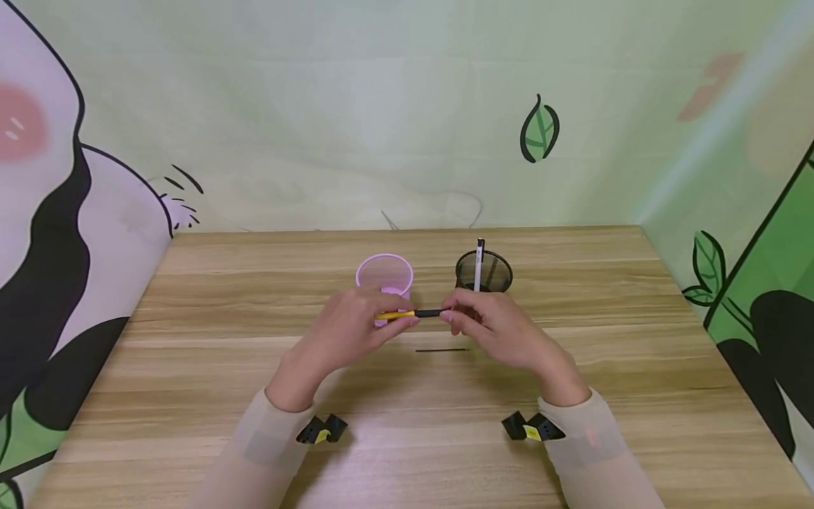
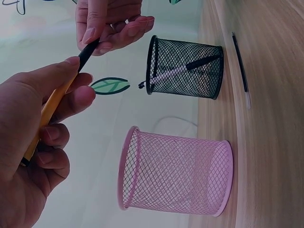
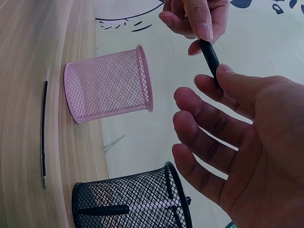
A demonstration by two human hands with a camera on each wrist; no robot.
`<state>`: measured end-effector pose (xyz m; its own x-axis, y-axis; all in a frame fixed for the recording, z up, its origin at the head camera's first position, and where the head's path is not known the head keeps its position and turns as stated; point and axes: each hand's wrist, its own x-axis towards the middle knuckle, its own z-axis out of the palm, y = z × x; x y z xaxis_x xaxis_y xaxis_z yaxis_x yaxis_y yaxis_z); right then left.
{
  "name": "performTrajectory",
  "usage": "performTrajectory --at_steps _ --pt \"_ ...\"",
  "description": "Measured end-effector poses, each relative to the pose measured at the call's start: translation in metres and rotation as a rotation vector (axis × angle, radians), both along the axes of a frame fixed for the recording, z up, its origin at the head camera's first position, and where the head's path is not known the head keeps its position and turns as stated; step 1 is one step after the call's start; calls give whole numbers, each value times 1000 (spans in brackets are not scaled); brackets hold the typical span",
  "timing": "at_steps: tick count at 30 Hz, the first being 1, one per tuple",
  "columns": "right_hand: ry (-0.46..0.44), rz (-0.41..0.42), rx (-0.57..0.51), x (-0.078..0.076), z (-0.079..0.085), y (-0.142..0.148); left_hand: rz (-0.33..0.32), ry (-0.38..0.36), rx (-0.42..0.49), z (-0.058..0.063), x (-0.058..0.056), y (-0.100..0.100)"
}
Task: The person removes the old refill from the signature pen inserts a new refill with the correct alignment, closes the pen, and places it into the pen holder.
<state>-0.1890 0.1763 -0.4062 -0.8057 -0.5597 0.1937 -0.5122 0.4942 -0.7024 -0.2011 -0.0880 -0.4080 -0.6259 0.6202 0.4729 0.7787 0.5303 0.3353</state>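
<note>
Level above the table, a pen [image 1: 427,313] with a yellow barrel and a black grip section lies between both hands. My left hand [image 1: 346,326] grips its yellow barrel, fingers curled round it in the left wrist view. The thumb and index finger of my right hand [image 1: 505,326] pinch the black front end; a small metal tip [image 3: 225,94] pokes out there. The other right fingers are spread loosely. Below the hands, a thin dark pen refill [image 1: 441,350] with a clear end lies on the table.
Behind the left hand stands a pink mesh pen holder [image 2: 178,173]. A black mesh pen holder [image 2: 183,47] stands behind the right hand, with a white-and-black pen [image 1: 478,267] leaning in it. A printed cloth [image 1: 318,127] rises behind the wooden table [image 1: 222,283].
</note>
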Motion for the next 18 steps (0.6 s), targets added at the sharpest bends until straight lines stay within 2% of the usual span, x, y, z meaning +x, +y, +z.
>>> performTrajectory --at_steps 18 --pt "13 5 23 0 -2 0 -13 15 0 -1 0 -1"
